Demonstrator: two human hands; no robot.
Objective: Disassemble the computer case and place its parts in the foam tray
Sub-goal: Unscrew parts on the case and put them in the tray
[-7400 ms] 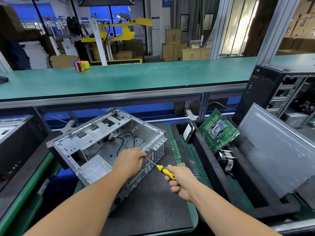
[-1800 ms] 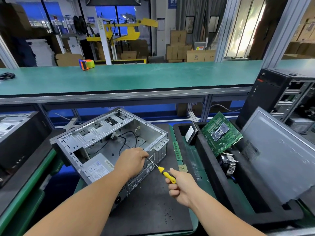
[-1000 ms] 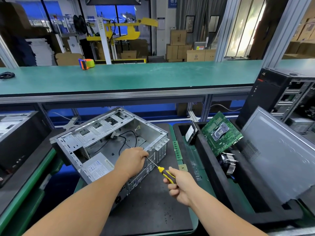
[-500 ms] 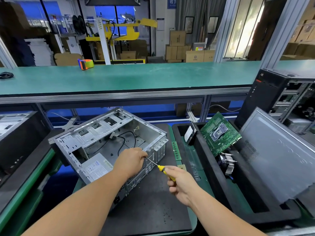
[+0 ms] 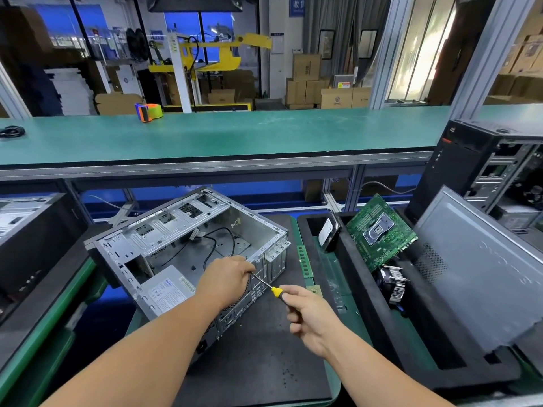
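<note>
Open bare-metal computer case (image 5: 188, 254) lies at frame centre-left; black foam tray (image 5: 367, 304) to its right, holding a green motherboard (image 5: 379, 233). Left hand (image 5: 224, 279) curls over the case's rear edge. Right hand (image 5: 308, 315) grips the yellow-handled screwdriver (image 5: 271, 289), tip hidden behind the left hand. Risk: tip slips, jabbing those fingers.

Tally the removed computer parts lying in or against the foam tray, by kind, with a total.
Motherboard: 1
Hard drive: 1
Heatsink cooler: 1
Case side panel: 1
Total: 4, all in the foam tray.
</note>
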